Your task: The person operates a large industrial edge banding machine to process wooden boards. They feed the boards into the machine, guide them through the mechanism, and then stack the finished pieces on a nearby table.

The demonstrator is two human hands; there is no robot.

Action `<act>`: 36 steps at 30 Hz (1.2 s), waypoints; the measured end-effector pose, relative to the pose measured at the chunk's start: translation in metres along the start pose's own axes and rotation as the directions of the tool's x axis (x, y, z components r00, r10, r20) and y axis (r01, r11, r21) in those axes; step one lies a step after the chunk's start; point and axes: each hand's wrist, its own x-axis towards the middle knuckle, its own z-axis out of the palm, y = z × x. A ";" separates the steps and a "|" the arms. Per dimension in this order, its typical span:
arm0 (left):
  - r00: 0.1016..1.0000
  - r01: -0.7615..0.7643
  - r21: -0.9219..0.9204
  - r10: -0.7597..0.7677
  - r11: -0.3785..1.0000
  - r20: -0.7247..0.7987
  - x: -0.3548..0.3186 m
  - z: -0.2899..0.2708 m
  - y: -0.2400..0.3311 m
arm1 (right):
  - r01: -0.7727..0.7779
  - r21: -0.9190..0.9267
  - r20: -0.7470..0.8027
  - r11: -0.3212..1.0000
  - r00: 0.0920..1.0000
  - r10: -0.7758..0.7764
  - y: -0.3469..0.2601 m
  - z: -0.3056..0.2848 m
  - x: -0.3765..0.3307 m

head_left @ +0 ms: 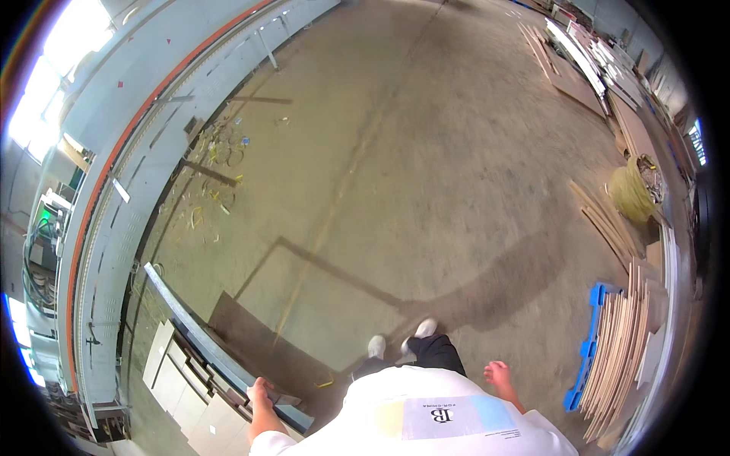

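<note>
At the lower left, my left hand (260,392) is on a long grey metal rail (196,328), its fingers bent over the edge. The rail runs along a stack of pale flat panels (176,384); some of their edges are stepped and dark. My right hand (497,373) hangs beside my body at the right, over the bare floor. Its fingers are loosely curled and apart, with nothing in them.
A long pale machine (114,201) with an orange stripe lines the left side. Loose strapping scraps (220,152) litter the floor beside it. Boards stand stacked by a blue pallet (587,346) at right; beyond are a yellowish sack (631,190) and more sheets (566,80).
</note>
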 end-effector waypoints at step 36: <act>0.931 -0.045 0.104 0.004 0.994 0.366 -0.375 0.867 0.364 | 0.160 -0.505 0.338 0.848 0.941 0.023 -0.807 -0.076 0.565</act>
